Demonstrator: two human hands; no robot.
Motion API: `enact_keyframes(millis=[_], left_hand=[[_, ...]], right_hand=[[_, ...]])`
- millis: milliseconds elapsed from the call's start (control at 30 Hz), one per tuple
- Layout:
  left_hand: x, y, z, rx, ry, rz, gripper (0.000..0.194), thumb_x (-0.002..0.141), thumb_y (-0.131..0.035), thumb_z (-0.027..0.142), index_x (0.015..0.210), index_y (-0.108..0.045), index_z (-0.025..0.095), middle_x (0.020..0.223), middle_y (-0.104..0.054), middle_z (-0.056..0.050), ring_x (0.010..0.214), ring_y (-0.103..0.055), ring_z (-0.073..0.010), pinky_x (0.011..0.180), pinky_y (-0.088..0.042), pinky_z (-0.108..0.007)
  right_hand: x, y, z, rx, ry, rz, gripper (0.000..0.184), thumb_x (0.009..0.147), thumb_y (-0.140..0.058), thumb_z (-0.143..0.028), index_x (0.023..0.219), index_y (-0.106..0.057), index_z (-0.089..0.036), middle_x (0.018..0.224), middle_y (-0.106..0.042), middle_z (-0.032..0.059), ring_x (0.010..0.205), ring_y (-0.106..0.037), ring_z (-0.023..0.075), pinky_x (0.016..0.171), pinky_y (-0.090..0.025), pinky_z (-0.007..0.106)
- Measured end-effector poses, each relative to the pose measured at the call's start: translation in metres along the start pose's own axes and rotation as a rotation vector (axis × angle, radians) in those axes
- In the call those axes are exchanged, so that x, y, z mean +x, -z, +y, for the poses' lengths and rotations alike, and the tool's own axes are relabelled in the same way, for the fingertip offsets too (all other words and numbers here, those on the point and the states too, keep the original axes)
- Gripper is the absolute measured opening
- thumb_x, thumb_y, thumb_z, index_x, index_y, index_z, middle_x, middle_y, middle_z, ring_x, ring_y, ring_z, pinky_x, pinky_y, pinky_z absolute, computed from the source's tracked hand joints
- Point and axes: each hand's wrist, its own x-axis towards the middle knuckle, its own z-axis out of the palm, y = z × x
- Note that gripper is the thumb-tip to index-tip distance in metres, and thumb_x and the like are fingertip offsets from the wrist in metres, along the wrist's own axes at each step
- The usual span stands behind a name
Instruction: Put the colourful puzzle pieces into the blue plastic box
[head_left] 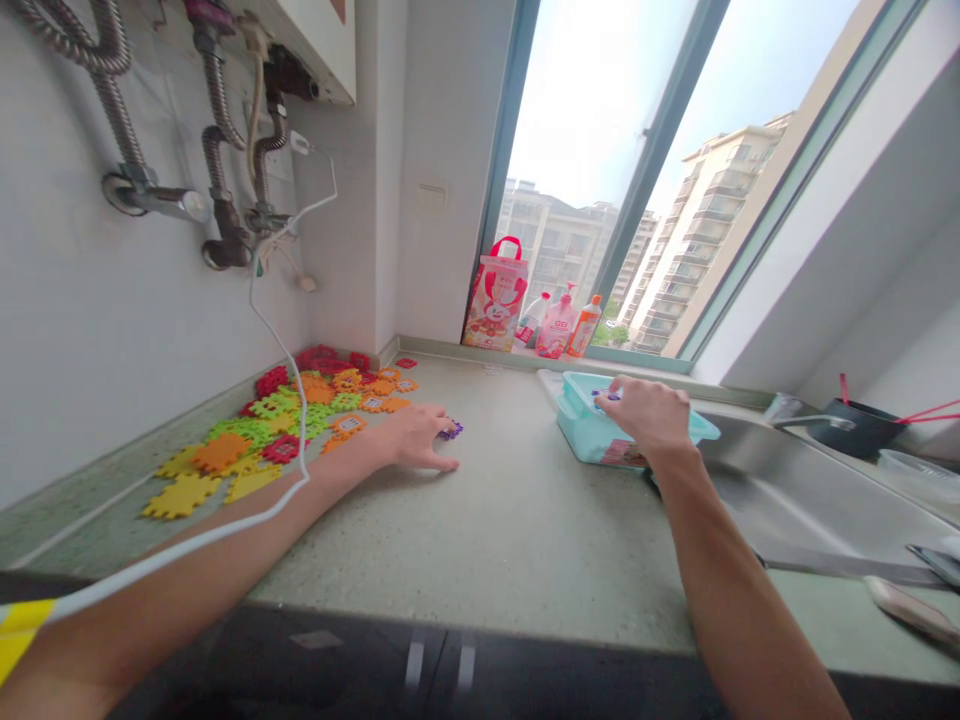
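My left hand (416,437) is low over the counter (510,540), its thumb stretched away from the other fingers. Its fingertips are at a small purple puzzle piece (453,430) with notched edges; part of that piece is hidden behind them. Over the teal plastic basket (592,440), my right hand (654,410) pinches another purple puzzle piece (604,397) between thumb and fingers. What lies inside the basket is mostly hidden. To the left of my left hand, notched foam pieces (221,453) in yellow, green, orange and red lie in an overlapping heap.
A white cable (281,345) hangs down across the heap and over my left forearm. Right of the basket is a steel sink (787,490) with a faucet (814,421). A pink bag (496,300) and several bottles (556,325) stand at the window. Metal pipes (217,100) run along the left wall.
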Motion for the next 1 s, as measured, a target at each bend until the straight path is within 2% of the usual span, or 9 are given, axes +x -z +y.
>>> enact_keyframes(millis=[67, 133, 300, 600, 1000], left_hand=[[0.0, 0.001, 0.0, 0.004, -0.004, -0.004, 0.061, 0.082, -0.073, 0.068, 0.123, -0.076, 0.023, 0.109, -0.069, -0.01, 0.099, -0.067, -0.0295, 0.09, -0.05, -0.037], [0.0, 0.001, 0.001, 0.011, -0.005, -0.008, 0.062, 0.082, -0.073, 0.068, 0.124, -0.076, 0.022, 0.111, -0.069, -0.011, 0.1, -0.067, -0.0297, 0.092, -0.05, -0.037], [0.001, -0.001, -0.001, 0.006, -0.008, 0.005, 0.062, 0.082, -0.073, 0.067, 0.124, -0.076, 0.022, 0.111, -0.07, -0.011, 0.1, -0.068, -0.03, 0.091, -0.05, -0.037], [0.001, 0.0, 0.001, 0.016, -0.002, -0.013, 0.061, 0.084, -0.072, 0.066, 0.125, -0.074, 0.021, 0.114, -0.07, -0.011, 0.101, -0.068, -0.0287, 0.089, -0.05, -0.035], [0.001, -0.006, -0.004, 0.026, -0.022, 0.011, 0.061, 0.085, -0.071, 0.068, 0.123, -0.073, 0.021, 0.112, -0.069, -0.01, 0.1, -0.068, -0.0283, 0.089, -0.05, -0.036]], right_hand=[[0.002, -0.001, 0.006, 0.012, -0.078, -0.173, 0.043, 0.089, -0.059, -0.058, 0.106, -0.081, -0.026, 0.101, -0.077, 0.0167, 0.096, -0.071, 0.0362, 0.085, -0.047, 0.046], [0.004, -0.002, 0.008, 0.034, -0.1, -0.238, 0.047, 0.089, -0.056, -0.063, 0.108, -0.081, -0.028, 0.108, -0.077, 0.0164, 0.099, -0.071, 0.0363, 0.084, -0.049, 0.046], [0.006, -0.005, 0.011, 0.042, -0.097, -0.294, 0.049, 0.092, -0.051, -0.061, 0.107, -0.082, -0.027, 0.112, -0.076, 0.0176, 0.102, -0.071, 0.0372, 0.085, -0.052, 0.048], [0.012, -0.013, 0.013, 0.029, -0.119, -0.387, 0.059, 0.096, -0.039, -0.062, 0.12, -0.078, -0.024, 0.128, -0.072, 0.0192, 0.114, -0.068, 0.0395, 0.093, -0.051, 0.051], [0.01, -0.014, 0.013, 0.051, -0.123, -0.358, 0.059, 0.095, -0.04, -0.064, 0.119, -0.079, -0.026, 0.126, -0.073, 0.0184, 0.114, -0.068, 0.0402, 0.092, -0.051, 0.051]])
